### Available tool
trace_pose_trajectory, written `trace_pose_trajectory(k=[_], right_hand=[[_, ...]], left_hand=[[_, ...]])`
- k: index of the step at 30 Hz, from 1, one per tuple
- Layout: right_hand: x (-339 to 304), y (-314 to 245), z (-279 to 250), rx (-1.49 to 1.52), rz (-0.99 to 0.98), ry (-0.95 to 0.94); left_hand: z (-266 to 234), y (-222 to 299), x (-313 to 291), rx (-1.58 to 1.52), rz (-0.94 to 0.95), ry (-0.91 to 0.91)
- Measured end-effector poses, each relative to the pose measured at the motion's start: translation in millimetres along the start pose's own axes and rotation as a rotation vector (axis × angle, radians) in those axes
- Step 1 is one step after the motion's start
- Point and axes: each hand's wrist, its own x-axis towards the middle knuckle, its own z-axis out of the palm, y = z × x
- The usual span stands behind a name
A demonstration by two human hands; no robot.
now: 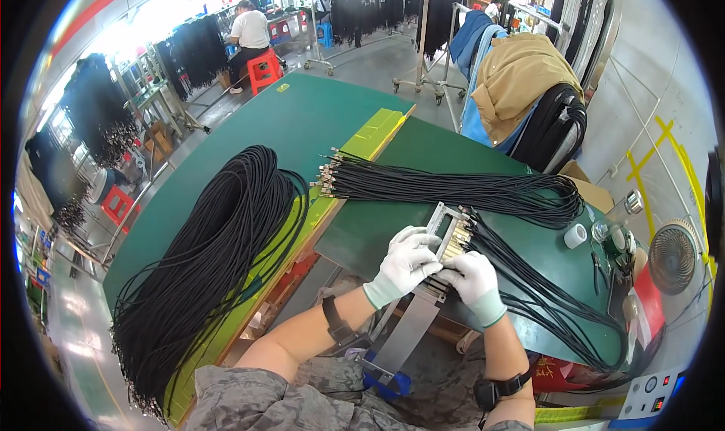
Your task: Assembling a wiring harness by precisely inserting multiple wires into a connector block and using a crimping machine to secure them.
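A metal jig (436, 221) with a slotted frame stands at the near edge of the table. Brass-coloured cable ends (458, 239) sit side by side in it, and their black cables (521, 263) trail off to the right. Over the jig's near part, my left hand (408, 263), in a white glove, has its fingers bent and thumb pressed in. Beside it my right hand (474, 281), also gloved, pinches at the same spot. The fingertips of both nearly meet, hiding what is between them.
A cable bundle (453, 189) lies beyond the jig; a larger coil (219, 227) covers the left table. At right are a white roll (575, 236), pliers (596, 271), a glass jar (627, 207) and a fan (674, 257). A jacket-draped rack (525, 80) stands behind; a person (249, 32) sits farther back.
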Motion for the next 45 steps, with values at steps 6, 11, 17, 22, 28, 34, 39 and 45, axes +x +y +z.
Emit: trace_pose_trajectory(k=[6,11,17,22,28,34,39,45], right_hand=[[-2,15,-15,0.029,0.127,-0.047],[0,-1,-2,0.104,0.003,0.054],[3,2,-8,0.11,0.078,-0.094],[1,1,-9,0.174,0.141,-0.117],[5,-4,11,-0.008,-0.004,0.034],[1,-2,5,0.247,0.2,-0.05],[3,4,12,0.073,0.018,0.009],[8,-7,16,-0.219,-0.146,0.113]], left_hand=[[1,-6,0,-0.096,-0.13,0.05],[-1,-1,-1,-0.017,-0.054,0.013],[1,1,-1,-0.055,-0.065,-0.02],[1,2,-1,-0.106,-0.074,-0.021],[2,-6,-1,-0.203,-0.205,-0.014],[-3,-1,-1,-0.117,-0.134,-0.027],[1,-3,-3,-0.192,-0.199,-0.011],[-1,-10,-2,-0.318,-0.308,0.029]])
